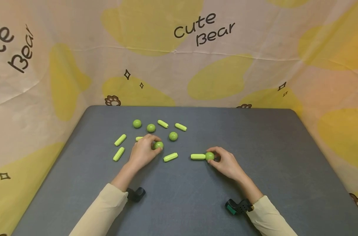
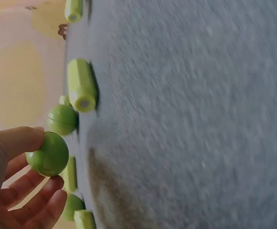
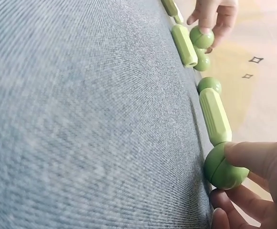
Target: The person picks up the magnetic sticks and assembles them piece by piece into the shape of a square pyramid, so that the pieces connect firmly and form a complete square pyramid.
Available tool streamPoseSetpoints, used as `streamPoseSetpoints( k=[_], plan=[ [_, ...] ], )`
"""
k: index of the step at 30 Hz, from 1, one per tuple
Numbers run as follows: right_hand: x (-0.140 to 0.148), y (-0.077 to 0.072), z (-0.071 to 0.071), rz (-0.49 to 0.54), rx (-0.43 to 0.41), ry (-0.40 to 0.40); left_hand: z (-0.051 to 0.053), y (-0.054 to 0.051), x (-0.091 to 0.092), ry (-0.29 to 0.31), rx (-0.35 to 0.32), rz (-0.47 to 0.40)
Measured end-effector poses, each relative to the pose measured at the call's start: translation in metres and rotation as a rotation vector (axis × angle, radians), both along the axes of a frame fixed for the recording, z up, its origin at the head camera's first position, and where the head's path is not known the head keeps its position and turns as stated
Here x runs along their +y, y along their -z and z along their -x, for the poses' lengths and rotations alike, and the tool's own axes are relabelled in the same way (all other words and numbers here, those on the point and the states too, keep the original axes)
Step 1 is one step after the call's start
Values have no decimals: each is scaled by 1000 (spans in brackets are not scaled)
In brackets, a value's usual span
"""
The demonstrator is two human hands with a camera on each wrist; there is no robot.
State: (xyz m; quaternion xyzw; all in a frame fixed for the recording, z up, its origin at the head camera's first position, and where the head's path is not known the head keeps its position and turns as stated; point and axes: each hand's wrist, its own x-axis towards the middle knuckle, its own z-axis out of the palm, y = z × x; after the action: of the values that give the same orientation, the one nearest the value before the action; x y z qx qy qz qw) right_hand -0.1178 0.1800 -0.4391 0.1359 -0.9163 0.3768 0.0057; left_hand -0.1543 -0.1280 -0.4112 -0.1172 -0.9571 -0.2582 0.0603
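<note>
The left hand (image 1: 144,151) pinches a glossy green ball (image 2: 47,154) between thumb and fingers, near the middle of the group of pieces. In the head view this ball (image 1: 159,145) shows beside the fingertips. To the right, the right hand (image 1: 227,163) grips another green ball (image 3: 224,167) by its sides. One end of a pale green ridged rod (image 1: 197,156) touches that ball, and the two lie in line on the table. Between the hands lies a loose rod (image 1: 170,157). A further rod (image 1: 139,138) is partly hidden behind the left hand.
Beyond the left hand lie loose balls (image 1: 137,123) and rods (image 1: 180,127) on the grey table (image 1: 273,137). Two more rods (image 1: 119,154) rest left of it. A patterned cloth (image 1: 214,78) hangs behind the table and at its sides. Each wrist wears a black camera mount (image 1: 239,206).
</note>
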Motion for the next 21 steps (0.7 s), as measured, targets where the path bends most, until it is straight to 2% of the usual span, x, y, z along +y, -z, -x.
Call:
streamPoseSetpoints(
  k=[5,12,21],
  plan=[
    [-1,1,0,0,0,-1,-9,-5,11,60,26,-43],
    [-4,2,0,2,4,-7,-19,-5,33,133,52,-91],
    [-6,0,-2,2,7,-29,-29,3,55,217,77,-37]
  ],
)
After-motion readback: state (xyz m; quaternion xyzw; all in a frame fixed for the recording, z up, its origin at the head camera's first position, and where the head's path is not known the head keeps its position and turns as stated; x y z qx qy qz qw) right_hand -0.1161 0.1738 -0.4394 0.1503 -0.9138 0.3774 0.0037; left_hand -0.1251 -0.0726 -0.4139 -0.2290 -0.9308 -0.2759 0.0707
